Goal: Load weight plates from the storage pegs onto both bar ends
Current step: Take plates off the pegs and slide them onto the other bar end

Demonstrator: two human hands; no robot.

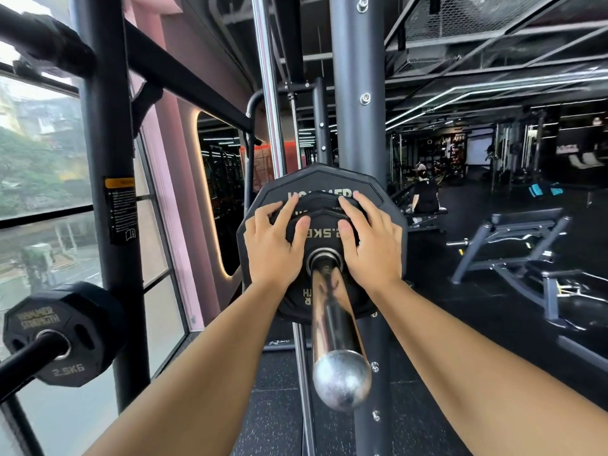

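A chrome bar end [335,340] points toward me at the centre of the head view. A large black plate [388,225] sits on it, with smaller black plates stacked in front. The frontmost is a small 2.5 kg plate [324,230]. My left hand [273,245] grips its left edge and my right hand [371,245] grips its right edge, fingers curled over the rim. At lower left another 2.5 kg plate [65,334] hangs on a black storage peg [29,360].
A dark rack upright [112,192] stands at left beside a window. A grey post [357,93] rises behind the plates. An adjustable bench [523,245] stands at right, and a person in black [424,195] sits in the background.
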